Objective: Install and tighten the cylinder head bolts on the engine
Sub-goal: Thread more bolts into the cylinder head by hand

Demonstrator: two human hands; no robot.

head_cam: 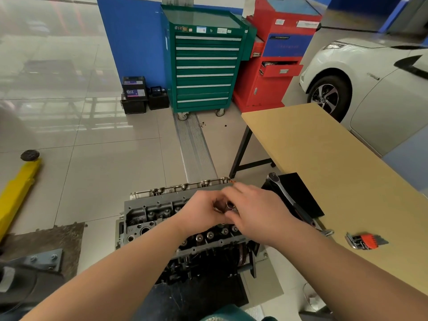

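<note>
Both hands meet directly above the cylinder head (162,214) — left hand (199,210) and right hand (254,212) together pinch a small metal piece (229,205). The ratchet (289,198) lies just right of the head, handle toward the person — right hand nearer.

A teal-green tool cabinet (203,63) with pale silver drawer strips is standing beside a red cabinet (275,59) carrying a blue panel, both showing against a deep blue wall (132,38). A white car (370,89) is gleaming beside a tan tabletop (328,158) bearing a black mat (298,193). A yellow lift arm (18,193) is crossing pale grey tiles (104,163); the engine (157,218) is showing dull grey.
</note>
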